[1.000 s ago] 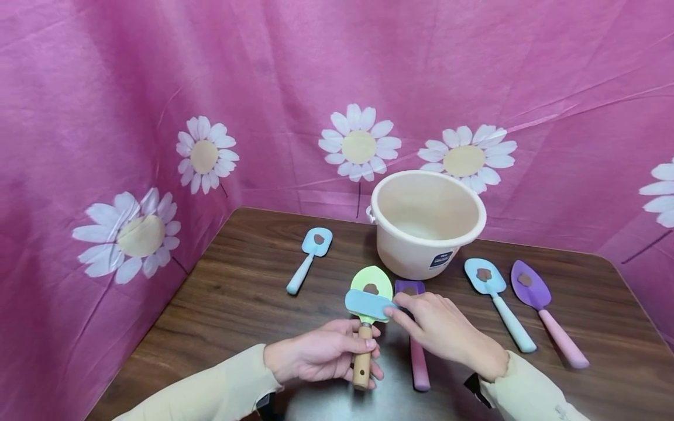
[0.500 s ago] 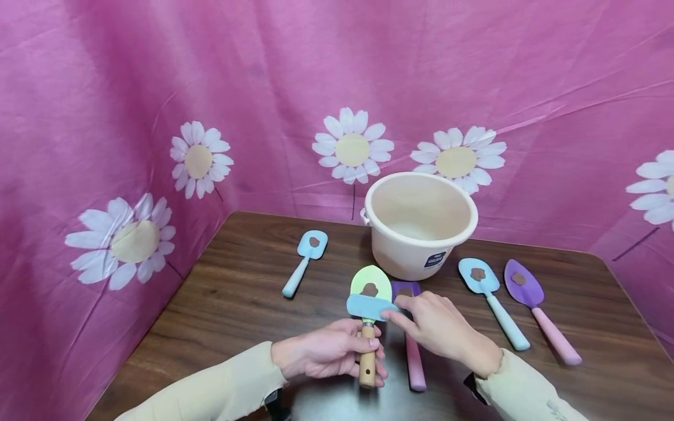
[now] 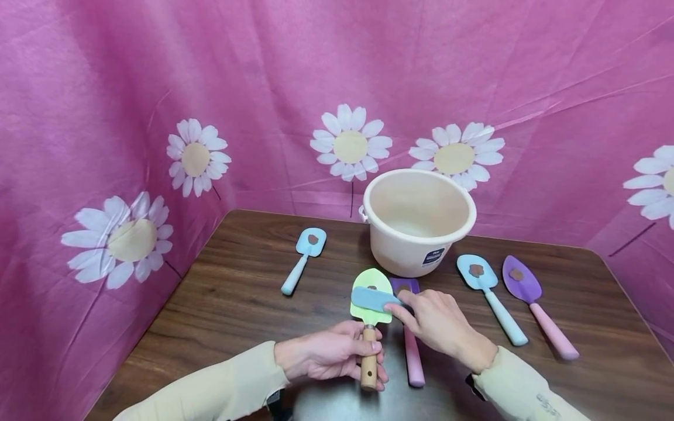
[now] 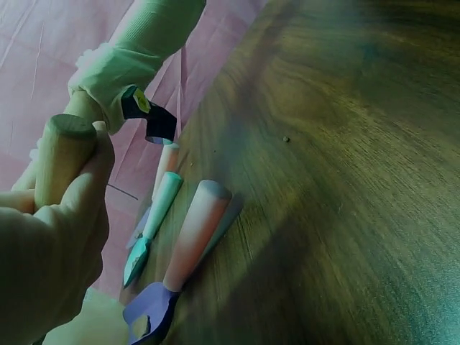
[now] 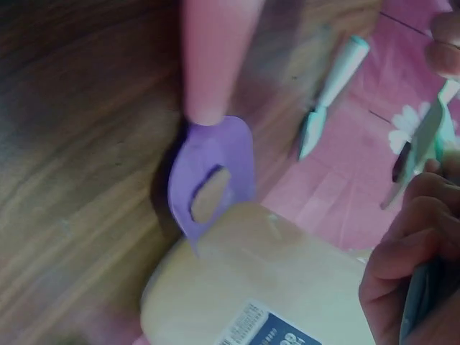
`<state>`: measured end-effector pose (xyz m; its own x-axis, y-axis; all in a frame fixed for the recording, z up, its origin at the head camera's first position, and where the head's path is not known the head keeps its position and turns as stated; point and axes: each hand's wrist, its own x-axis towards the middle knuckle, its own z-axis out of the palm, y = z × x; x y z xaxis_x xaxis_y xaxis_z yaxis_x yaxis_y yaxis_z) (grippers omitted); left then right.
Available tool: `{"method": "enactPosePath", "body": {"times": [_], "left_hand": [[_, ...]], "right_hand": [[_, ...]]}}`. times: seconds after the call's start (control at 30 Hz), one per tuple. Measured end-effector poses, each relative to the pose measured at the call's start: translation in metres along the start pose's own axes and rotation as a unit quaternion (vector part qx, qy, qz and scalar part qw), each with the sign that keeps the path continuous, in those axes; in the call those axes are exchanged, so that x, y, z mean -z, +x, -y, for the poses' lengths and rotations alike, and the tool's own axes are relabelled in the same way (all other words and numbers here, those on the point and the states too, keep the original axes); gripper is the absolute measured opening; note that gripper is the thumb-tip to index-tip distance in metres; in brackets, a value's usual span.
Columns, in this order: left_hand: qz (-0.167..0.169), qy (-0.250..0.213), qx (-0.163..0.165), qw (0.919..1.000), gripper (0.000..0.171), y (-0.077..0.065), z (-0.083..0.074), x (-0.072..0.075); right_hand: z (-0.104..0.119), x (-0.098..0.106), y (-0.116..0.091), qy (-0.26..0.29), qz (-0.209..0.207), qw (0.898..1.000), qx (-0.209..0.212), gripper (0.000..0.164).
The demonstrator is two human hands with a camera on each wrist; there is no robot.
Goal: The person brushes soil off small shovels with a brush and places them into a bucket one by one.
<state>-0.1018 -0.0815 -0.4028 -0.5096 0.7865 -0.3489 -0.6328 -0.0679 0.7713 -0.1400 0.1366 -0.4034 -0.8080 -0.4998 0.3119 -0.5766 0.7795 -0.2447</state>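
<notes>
My left hand [image 3: 337,354] grips the wooden handle of a lime-green hand trowel [image 3: 376,278], blade pointing away from me. Between thumb and fingers, my right hand [image 3: 442,327] pinches a flat light-blue piece with rounded ends [image 3: 371,298]. It lies across the green blade and covers most of a brown patch there. In the left wrist view, the wooden handle [image 4: 61,162] stands up out of the left fist. The right wrist view shows the right fingers [image 5: 417,244] curled on the piece's dark-looking edge. Under the right hand lies a purple trowel with a pink handle [image 3: 413,359].
A cream bucket [image 3: 400,254] stands behind the hands. One light-blue trowel [image 3: 297,272] lies at left; another light-blue trowel [image 3: 502,316] and a pointed purple trowel [image 3: 532,286] lie at right. These blades carry brown patches. A pink daisy curtain [image 3: 263,88] backs the wooden table [image 3: 210,316].
The light-blue piece slid down the green blade, then back up over the brown patch, which is now mostly hidden. The left hand keeps its hold on the trowel. The head view shifted slightly.
</notes>
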Motion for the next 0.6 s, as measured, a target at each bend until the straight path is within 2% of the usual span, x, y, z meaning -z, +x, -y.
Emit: {"method": "enactPosePath", "body": {"times": [0.23, 0.6], "left_hand": [[0.0, -0.008, 0.002, 1.0, 0.008, -0.002, 0.0, 0.0], [-0.005, -0.015, -0.001, 0.9999, 0.009, -0.004, 0.002, 0.003]], "right_hand": [[-0.002, -0.005, 0.003, -0.004, -0.015, 1.0, -0.006, 0.035], [-0.003, -0.005, 0.012, 0.031, 0.022, 0.998, -0.04, 0.037]]}}
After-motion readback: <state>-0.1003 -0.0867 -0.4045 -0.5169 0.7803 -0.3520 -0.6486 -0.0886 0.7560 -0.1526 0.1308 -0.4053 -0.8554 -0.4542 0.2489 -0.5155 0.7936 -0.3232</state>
